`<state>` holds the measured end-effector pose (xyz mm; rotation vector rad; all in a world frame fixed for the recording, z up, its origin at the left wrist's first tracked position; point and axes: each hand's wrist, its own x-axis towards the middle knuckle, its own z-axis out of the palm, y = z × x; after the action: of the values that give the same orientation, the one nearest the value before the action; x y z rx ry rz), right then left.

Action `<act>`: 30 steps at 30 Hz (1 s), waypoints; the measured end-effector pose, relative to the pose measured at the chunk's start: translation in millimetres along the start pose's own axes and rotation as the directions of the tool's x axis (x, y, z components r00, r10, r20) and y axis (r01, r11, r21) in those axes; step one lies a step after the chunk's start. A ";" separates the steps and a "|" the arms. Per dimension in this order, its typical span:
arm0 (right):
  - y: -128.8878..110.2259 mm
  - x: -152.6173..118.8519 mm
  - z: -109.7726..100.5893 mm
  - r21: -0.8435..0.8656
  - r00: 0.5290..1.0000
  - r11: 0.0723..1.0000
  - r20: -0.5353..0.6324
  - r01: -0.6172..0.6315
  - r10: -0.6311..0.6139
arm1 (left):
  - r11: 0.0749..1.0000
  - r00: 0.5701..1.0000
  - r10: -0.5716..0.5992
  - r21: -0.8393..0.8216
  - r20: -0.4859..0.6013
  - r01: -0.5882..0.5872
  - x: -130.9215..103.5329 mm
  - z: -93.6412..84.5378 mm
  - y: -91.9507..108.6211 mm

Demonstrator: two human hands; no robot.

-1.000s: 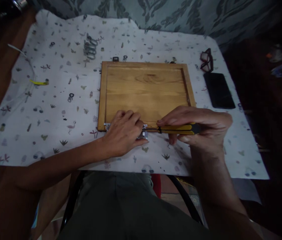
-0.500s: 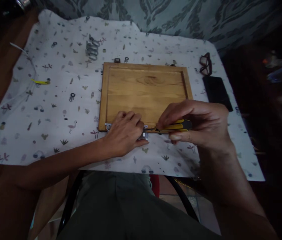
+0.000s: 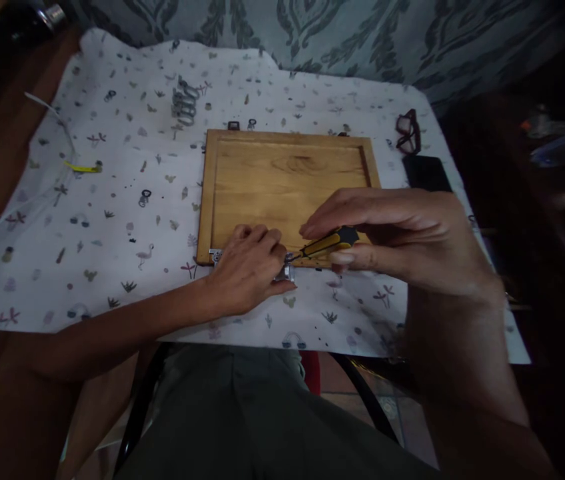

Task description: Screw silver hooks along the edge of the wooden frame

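Note:
A shallow wooden panel with a raised rim (image 3: 282, 173) lies on the cloth in front of me. Over its near edge, my left hand (image 3: 249, 270) is curled with the fingers bent, pressing on a silver metal fitting (image 3: 286, 272); most of the fitting is hidden under the palm. A screwdriver with a yellow and black handle (image 3: 329, 243) is pinched in my right hand (image 3: 407, 233) between thumb and fingers. Its handle slants up to the right, and its tip meets the fitting's right end beside my left fingers.
A patterned white cloth (image 3: 127, 267) covers the table. Grey metal pieces (image 3: 185, 103) lie at the back left, with a yellow tie (image 3: 82, 168) on a white cable further left. Glasses (image 3: 408, 131) and a black phone (image 3: 427, 173) are at the right.
The screwdriver has tilted more upright, its handle moving up and left. My right hand has risen slightly and its wrist has swung. My left hand stays in place.

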<state>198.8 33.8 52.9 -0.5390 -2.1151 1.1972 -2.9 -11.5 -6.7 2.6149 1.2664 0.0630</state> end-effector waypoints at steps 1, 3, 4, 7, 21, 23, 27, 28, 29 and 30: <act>0.9 -0.4 1.4 0.014 1.000 1.000 -0.020 -0.004 0.004 | 1.000 1.000 0.002 -0.001 -0.004 -0.002 0.1 0.5 -0.1; 4.6 -3.2 4.9 0.073 0.999 0.997 -0.050 0.010 -0.006 | 1.000 1.000 0.007 -0.005 -0.013 -0.007 0.3 1.3 0.0; 7.0 -5.4 6.6 0.101 0.998 0.995 -0.065 0.022 -0.016 | 1.000 1.000 0.006 -0.005 -0.017 -0.006 0.3 1.6 0.0; 12.5 -12.4 10.2 0.126 0.989 0.991 -0.144 0.052 -0.034 | 1.000 1.000 -0.002 0.001 -0.017 0.002 0.2 2.5 -0.1; 14.3 -16.2 11.0 0.014 0.957 0.987 -0.246 0.163 -0.154 | 1.000 0.999 0.010 0.011 -0.032 -0.009 0.7 1.5 -0.3; 11.9 -18.3 9.5 0.030 0.967 0.990 -0.221 0.136 -0.126 | 1.000 0.999 0.016 0.013 -0.042 -0.015 0.4 1.7 -0.7; 8.4 -20.5 2.3 0.030 0.980 0.986 -0.118 0.164 -0.160 | 1.000 0.998 0.022 0.014 -0.053 -0.021 -0.5 3.1 -1.5; 7.9 -20.5 0.6 0.013 0.980 0.984 -0.092 0.180 -0.178 | 1.000 0.998 0.020 0.014 -0.052 -0.019 -0.6 3.6 -1.6; 7.6 -20.6 -0.7 -0.005 0.979 0.981 -0.070 0.194 -0.193 | 1.000 0.998 0.018 0.016 -0.052 -0.017 -0.6 4.0 -1.6; 7.5 -20.7 -1.4 -0.023 0.978 0.979 -0.058 0.201 -0.202 | 1.000 0.998 0.017 0.018 -0.054 -0.016 -0.6 4.4 -1.6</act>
<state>214.8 25.5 40.1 -0.3535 -2.0752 1.0367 -3.9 -11.9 -11.3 2.6561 1.2680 0.1265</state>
